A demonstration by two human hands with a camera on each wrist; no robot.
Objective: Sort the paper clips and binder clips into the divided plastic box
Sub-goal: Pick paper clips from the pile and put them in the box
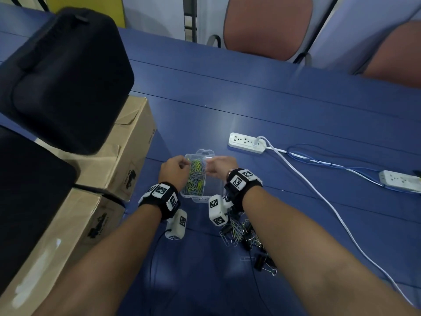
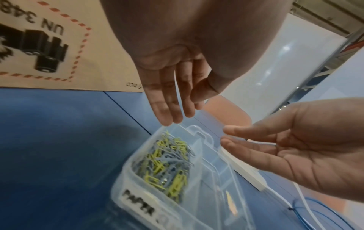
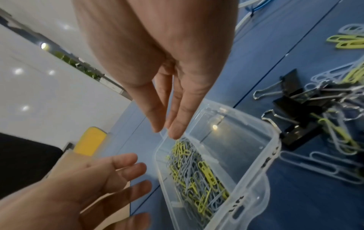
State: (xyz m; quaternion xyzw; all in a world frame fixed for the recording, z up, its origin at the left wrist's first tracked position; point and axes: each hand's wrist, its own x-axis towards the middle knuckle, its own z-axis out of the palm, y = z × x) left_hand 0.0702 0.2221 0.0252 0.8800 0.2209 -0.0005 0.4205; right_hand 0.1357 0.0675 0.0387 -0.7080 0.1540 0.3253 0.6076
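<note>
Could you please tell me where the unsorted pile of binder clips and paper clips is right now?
In the head view, the unsorted pile lies on the blue table under the right forearm, just nearer than the plastic box.

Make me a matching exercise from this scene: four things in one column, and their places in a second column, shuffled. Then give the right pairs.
Things
1. paper clips in the plastic box
2. binder clips
3. power strip
4. cardboard boxes

Places
A. on the table's left edge, under black cases
B. left compartment
C. loose on the table near the right forearm
D. beyond the box, cable plugged in

Pairs: 1-B, 2-C, 3-D, 4-A
</note>
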